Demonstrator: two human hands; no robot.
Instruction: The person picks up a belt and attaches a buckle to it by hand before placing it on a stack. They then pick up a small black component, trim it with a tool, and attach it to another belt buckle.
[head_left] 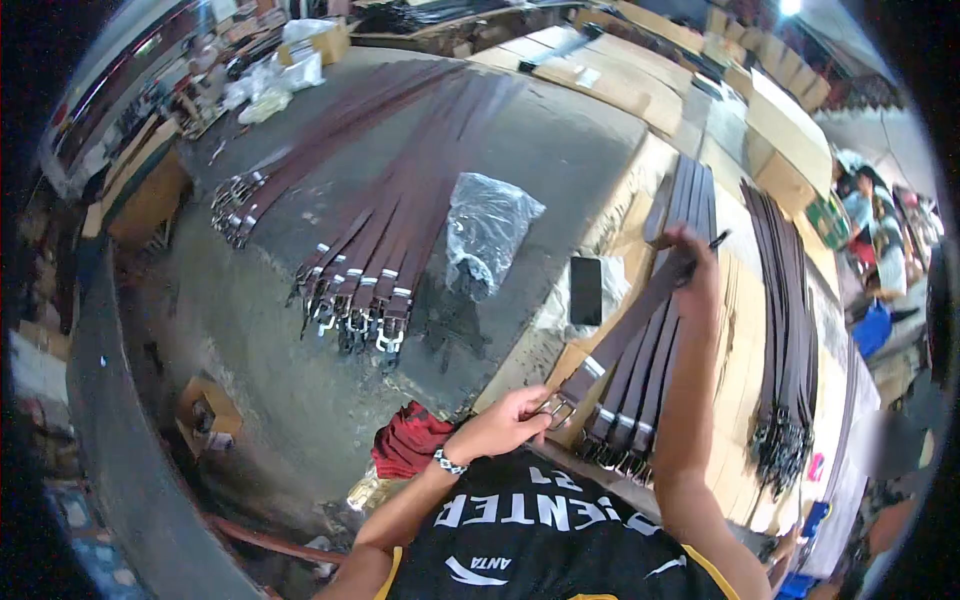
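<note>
A dark brown belt (635,322) slants upward between my two hands. My left hand (505,422), with a patterned band on its wrist, is closed on the buckle end; the metal buckle (558,407) shows beside the fingers. My right hand (692,262) is farther forward, its fingers wrapped round the belt's strap. A thin black stick-like thing (720,240) pokes out from that hand; its kind is not clear. Right under the held belt, a row of similar belts (640,390) lies side by side on the cardboard-covered bench, buckles toward me.
Another belt bundle (785,340) lies to the right. A black phone (586,290) rests left of the held belt. On the grey table are belt piles (385,260), a clear plastic bag (490,230) and red cloth (410,440). Cardboard boxes (785,130) stand at the back right.
</note>
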